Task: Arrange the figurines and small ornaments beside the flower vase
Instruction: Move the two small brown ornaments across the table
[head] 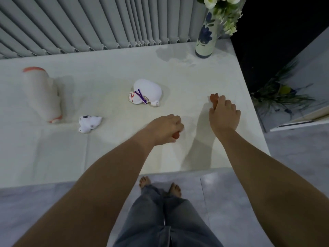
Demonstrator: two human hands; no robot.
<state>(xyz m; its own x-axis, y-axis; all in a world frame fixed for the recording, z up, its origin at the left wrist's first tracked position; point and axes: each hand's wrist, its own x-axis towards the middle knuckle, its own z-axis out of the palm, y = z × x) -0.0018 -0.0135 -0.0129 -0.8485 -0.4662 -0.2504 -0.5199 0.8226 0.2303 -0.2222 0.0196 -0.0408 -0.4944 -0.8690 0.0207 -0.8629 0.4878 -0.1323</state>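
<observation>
The flower vase, pale with blue painted flowers and white blooms, stands at the table's far right corner. My right hand is closed on a small orange-brown figurine whose top pokes out past the fingers. Over another small orange ornament my left hand is curled, so only a sliver shows under the palm. A white round figurine with purple cord lies on its side mid-table. A small white animal figurine lies to the left. A tall white figure with orange trim lies toppled at far left.
The white table backs onto grey vertical blinds. Its right edge drops to a dark gap with a green plant and a white cabinet. My legs and bare feet stand on the grey tiled floor below the near edge.
</observation>
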